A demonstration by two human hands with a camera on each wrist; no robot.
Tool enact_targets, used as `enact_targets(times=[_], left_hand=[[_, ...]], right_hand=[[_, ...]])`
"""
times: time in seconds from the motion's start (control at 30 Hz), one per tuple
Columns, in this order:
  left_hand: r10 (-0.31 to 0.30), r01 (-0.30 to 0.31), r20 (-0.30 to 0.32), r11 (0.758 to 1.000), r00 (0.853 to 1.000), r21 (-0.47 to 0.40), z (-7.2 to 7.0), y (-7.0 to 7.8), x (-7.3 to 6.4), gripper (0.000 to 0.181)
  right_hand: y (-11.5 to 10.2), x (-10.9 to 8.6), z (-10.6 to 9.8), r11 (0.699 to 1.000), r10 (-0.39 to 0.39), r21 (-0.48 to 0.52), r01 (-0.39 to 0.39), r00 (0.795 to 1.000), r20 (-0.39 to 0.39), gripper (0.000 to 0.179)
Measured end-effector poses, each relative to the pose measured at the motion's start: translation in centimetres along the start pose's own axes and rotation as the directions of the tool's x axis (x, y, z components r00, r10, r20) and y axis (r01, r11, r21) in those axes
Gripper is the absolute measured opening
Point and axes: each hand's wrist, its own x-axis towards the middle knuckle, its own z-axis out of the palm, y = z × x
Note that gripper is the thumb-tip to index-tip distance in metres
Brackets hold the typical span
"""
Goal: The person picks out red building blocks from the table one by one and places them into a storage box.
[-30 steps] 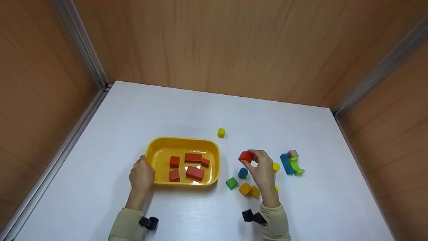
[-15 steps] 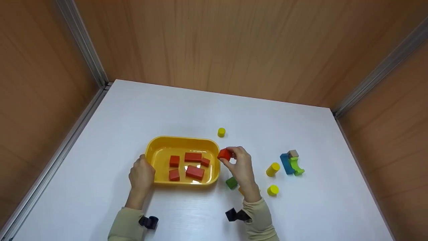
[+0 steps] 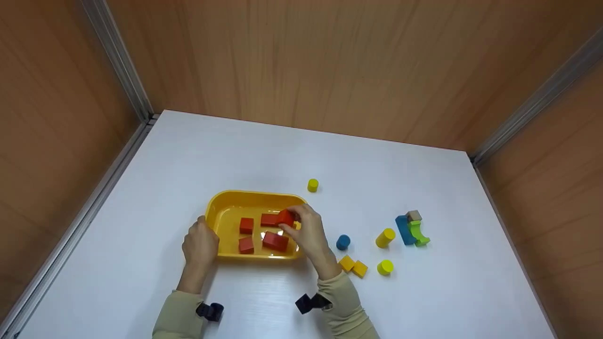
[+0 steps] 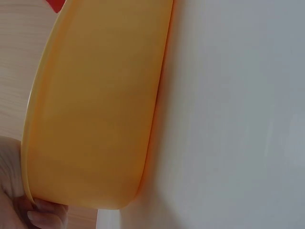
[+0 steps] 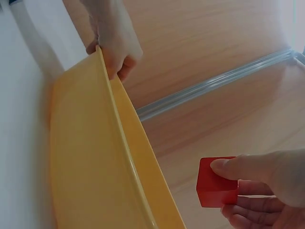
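Note:
A yellow tray (image 3: 256,257) stands on the white table with several red blocks (image 3: 246,225) inside it. My left hand (image 3: 200,242) grips its left end, with the fingers curled over the rim, as the right wrist view also shows. Between thumb and fingers my right hand (image 3: 308,235) pinches a red block (image 5: 217,182), held above the tray's right part. In the head view that held block (image 3: 285,217) overlaps one of the red blocks beneath, and the hand hides the tray's right end.
Right of the tray lie a blue cylinder (image 3: 343,242), two orange blocks (image 3: 359,269) and yellow cylinders (image 3: 385,238). A blue block (image 3: 404,230), a green arch (image 3: 417,234) and a beige block (image 3: 414,215) cluster farther right. Another yellow cylinder (image 3: 313,185) stands behind the tray.
My right hand has carried the red block leftward from the loose blocks to above the tray. The left hand and the tray have stayed in place.

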Motion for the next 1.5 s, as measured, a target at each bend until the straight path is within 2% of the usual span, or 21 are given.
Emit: enact_targets(times=[0.17, 0.37, 0.57, 0.73, 1.03, 1.17, 1.3, 1.5], left_hand=[[0.001, -0.001, -0.008, 1.000, 1.000, 0.000, 0.0, 0.0, 0.1, 0.032], [-0.028, 0.028, 0.025, 1.000, 0.999, 0.002, -0.1, 0.0, 0.1, 0.032], [-0.038, 0.038, 0.028, 0.999, 0.999, 0.002, -0.1, 0.2, 0.1, 0.031], [-0.049, 0.049, 0.037, 0.999, 0.998, 0.006, -0.1, 0.1, 0.1, 0.031], [0.000, 0.000, 0.001, 1.000, 1.000, 0.000, 0.0, 0.1, 0.0, 0.028], [-0.019, 0.019, 0.027, 1.000, 0.999, 0.008, -0.1, 0.2, 0.0, 0.031], [-0.014, 0.014, 0.031, 1.000, 0.999, 0.010, -0.2, 0.1, 0.0, 0.031], [-0.011, 0.011, 0.040, 1.000, 0.999, 0.013, -0.1, 0.0, 0.1, 0.031]], right_hand=[[-0.7, 0.5, 1.4, 0.999, -0.028, -0.021, 0.028, 0.999, 0.016, 0.033], [-1.5, 1.2, 3.1, 0.999, -0.042, -0.021, 0.043, 0.997, 0.062, 0.034], [-2.1, 2.0, 4.1, 1.000, -0.024, -0.007, 0.025, 0.994, 0.111, 0.034], [-2.5, 2.8, 4.8, 0.998, -0.044, -0.032, 0.048, 0.989, 0.139, 0.035], [-2.9, 4.2, 6.4, 0.992, -0.107, -0.054, 0.118, 0.979, 0.176, 0.033], [-3.2, 4.7, 7.0, 0.987, -0.123, -0.078, 0.141, 0.972, 0.201, 0.033], [-3.5, 5.1, 7.7, 0.977, -0.142, -0.126, 0.175, 0.962, 0.232, 0.033], [-3.5, 5.8, 9.1, 0.976, -0.094, -0.158, 0.150, 0.944, 0.315, 0.033]])
